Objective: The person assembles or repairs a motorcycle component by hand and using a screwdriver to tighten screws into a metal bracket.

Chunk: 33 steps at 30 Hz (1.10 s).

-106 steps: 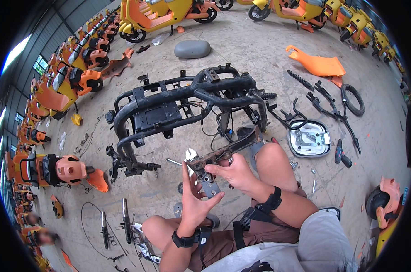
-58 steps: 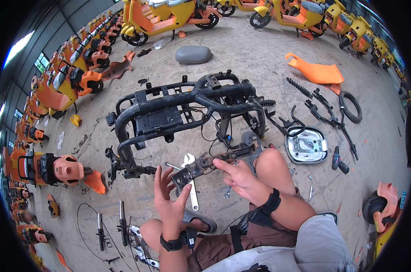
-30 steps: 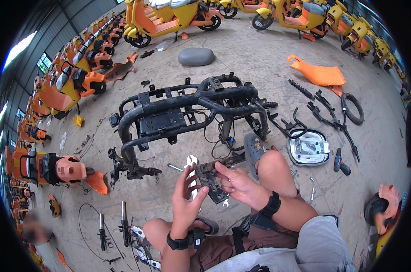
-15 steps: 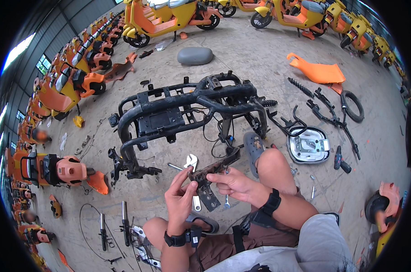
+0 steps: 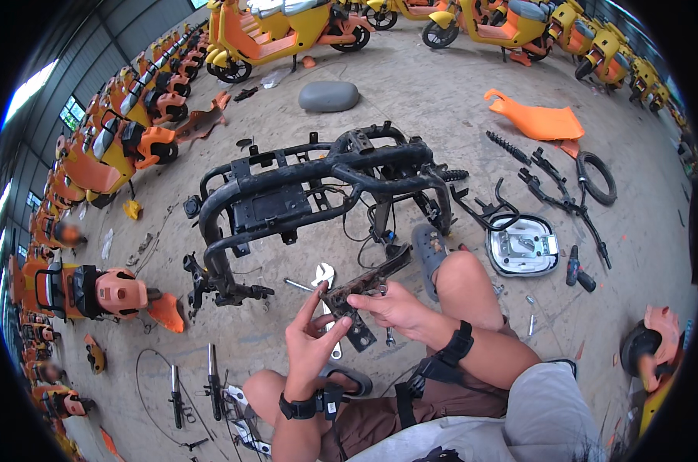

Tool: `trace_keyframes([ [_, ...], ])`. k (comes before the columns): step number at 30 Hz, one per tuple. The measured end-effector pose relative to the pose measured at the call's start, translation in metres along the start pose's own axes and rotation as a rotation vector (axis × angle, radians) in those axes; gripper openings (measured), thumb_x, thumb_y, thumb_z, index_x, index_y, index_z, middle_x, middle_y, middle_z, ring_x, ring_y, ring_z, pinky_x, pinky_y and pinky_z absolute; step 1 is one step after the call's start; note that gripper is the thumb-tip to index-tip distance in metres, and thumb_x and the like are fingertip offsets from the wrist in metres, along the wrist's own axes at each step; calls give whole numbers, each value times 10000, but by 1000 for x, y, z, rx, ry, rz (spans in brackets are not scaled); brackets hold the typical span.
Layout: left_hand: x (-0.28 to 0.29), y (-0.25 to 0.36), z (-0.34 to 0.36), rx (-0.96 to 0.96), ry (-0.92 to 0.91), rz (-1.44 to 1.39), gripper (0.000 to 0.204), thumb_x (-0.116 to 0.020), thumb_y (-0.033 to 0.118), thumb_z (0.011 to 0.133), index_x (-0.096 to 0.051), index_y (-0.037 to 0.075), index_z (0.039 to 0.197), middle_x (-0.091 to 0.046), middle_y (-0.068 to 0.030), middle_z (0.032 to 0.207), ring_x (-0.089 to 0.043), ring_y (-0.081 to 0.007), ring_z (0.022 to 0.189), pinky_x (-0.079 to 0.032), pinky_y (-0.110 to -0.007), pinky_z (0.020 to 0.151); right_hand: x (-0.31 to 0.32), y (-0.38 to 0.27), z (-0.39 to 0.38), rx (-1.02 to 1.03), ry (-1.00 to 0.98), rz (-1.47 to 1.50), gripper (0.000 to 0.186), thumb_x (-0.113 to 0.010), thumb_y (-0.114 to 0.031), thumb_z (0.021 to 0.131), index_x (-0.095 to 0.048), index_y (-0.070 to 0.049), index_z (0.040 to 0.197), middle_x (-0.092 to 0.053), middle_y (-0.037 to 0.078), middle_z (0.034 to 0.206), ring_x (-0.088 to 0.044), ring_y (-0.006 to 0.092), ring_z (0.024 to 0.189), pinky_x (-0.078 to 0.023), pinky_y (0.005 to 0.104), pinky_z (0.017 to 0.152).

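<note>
Shifted since about two seconds ago, the far end of the dark metal bracket (image 5: pixel 376 276) no longer overlaps the grey shoe (image 5: pixel 426 250); the bracket is tilted between the hands; the right hand (image 5: pixel 404 311) pinches it, thumb on top; the left hand (image 5: pixel 309 344) curves about its near end, though whether it grips I cannot tell; a slackened right pinch could drop the bracket onto the adjustable wrench (image 5: pixel 324 272); below lies scuffed concrete floor (image 5: pixel 272 335); beyond, a bare black frame (image 5: pixel 287 171); farthest, yellow-orange scooters (image 5: pixel 283 45) line a metal-walled hall.
</note>
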<state>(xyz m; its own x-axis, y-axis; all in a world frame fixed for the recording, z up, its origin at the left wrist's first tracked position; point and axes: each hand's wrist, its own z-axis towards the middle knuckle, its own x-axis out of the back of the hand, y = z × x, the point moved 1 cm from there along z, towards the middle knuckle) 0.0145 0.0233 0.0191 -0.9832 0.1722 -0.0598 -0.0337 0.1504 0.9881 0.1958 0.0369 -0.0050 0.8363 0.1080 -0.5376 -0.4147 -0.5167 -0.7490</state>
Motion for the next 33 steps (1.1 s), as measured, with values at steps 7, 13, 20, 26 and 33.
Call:
trace_keyframes([
  [7,-4,-10,6,-115,55,114,706,-719,-25,834,-385,18,1454,-587,-189,1256,-629,-125,941,-540,-236,773,-2,7,2,101,89,-71,301,-763,-244,851,-662,-75,1079,-675,-35,951,-505,-3,678,-349,190,515],
  [13,-3,-17,4,-48,8,49,711,-637,-47,883,-297,46,1501,-605,-189,1222,-620,-131,959,-529,-244,748,-8,10,4,205,112,-86,290,-749,-233,867,-656,-55,1076,-671,-37,907,-525,3,726,-381,198,562],
  [20,-6,-14,0,-37,57,95,678,-590,-52,909,-290,63,1506,-621,-128,1185,-610,-119,946,-514,-226,760,-9,7,0,109,156,12,247,-704,-308,898,-660,-88,1000,-483,-102,666,-349,-7,500,-229,210,432],
  [26,-1,-23,1,-153,62,156,675,-583,-45,913,-284,60,1509,-614,-122,1198,-606,-124,966,-506,-238,759,-10,5,2,138,148,-97,231,-692,-307,906,-661,-91,979,-517,-90,661,-400,3,539,-273,207,460],
  [33,-4,-20,0,-129,44,112,693,-540,-91,904,-252,46,1519,-594,-158,1237,-605,-161,1009,-499,-276,843,-7,3,1,153,103,-127,214,-707,-245,898,-650,-56,979,-619,-43,747,-528,28,633,-381,207,538],
])
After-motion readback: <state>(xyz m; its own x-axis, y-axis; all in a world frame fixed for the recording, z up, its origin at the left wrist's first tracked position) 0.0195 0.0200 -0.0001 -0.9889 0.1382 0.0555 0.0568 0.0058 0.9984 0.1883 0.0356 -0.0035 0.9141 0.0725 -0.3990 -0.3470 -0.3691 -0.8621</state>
